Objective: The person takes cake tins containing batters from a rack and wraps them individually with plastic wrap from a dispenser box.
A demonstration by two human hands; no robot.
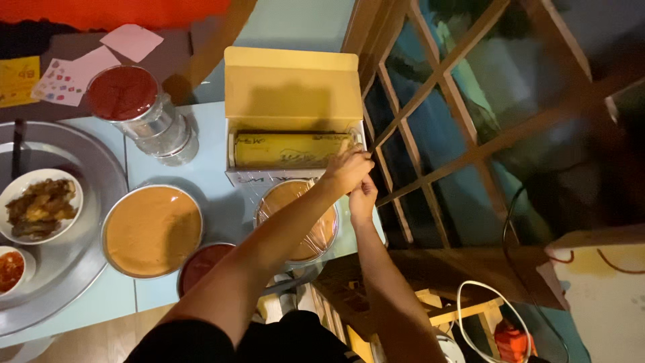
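Observation:
A yellow cling-film box stands open on the pale blue table, its roll lying across the front. My left hand grips the right end of the box at the film's edge. My right hand sits just below it, fingers pinched on the same corner. A clear sheet of film stretches from the box over a steel bowl of orange-brown paste, which lies under my left forearm.
A second, larger bowl of orange-brown paste and a bowl of red sauce sit to the left. A red-lidded glass jar stands behind them. A round metal tray holds a plate of fried food. A wooden lattice frame is right.

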